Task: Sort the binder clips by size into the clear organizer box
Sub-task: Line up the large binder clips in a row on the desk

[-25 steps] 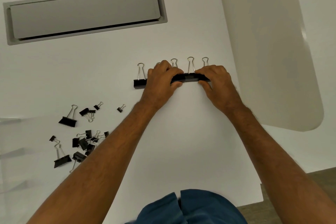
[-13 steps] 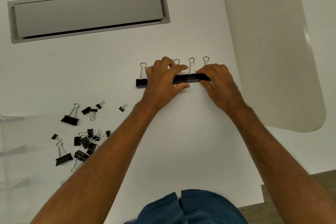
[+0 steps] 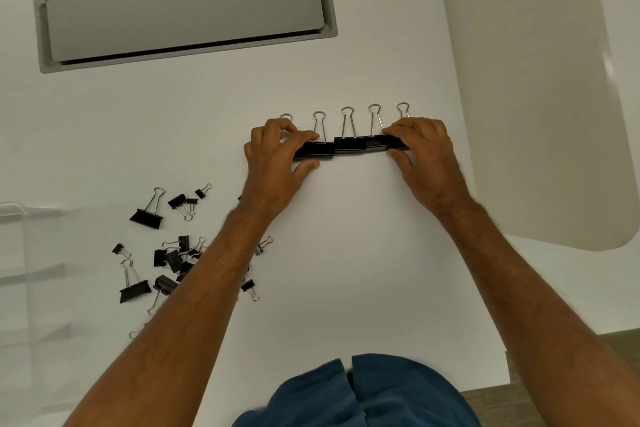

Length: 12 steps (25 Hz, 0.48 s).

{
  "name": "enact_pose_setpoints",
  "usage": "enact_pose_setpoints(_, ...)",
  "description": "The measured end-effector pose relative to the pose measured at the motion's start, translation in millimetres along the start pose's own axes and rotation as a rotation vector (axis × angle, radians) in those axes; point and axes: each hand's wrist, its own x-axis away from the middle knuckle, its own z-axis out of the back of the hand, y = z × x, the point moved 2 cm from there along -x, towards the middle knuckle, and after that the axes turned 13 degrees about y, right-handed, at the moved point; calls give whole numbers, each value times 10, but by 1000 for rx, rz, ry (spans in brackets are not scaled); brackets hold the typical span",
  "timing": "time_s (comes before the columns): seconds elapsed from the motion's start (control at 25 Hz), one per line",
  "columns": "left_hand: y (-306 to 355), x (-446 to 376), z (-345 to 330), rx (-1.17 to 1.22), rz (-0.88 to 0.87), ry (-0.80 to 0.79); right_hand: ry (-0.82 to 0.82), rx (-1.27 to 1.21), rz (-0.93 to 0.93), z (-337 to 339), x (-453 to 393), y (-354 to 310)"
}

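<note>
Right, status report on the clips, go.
Left hand and right hand pinch ends of clip row. Loose clips unsorted on table. Organizer box untouched.

Two bare forearms reach forward from the bottom of the view, angled slightly toward each other. The left hand (image 3: pixel 277 156) lies palm down with fingers curled forward and thumb stretched out to the right. The right hand (image 3: pixel 424 152) mirrors it, fingers curled and thumb angled left. The hands are apart.
</note>
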Motion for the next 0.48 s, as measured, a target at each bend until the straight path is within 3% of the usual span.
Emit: enact_pose_setpoints(0.48, -63, 11, -108, 159, 59, 92, -43, 5, 5, -4, -25, 0)
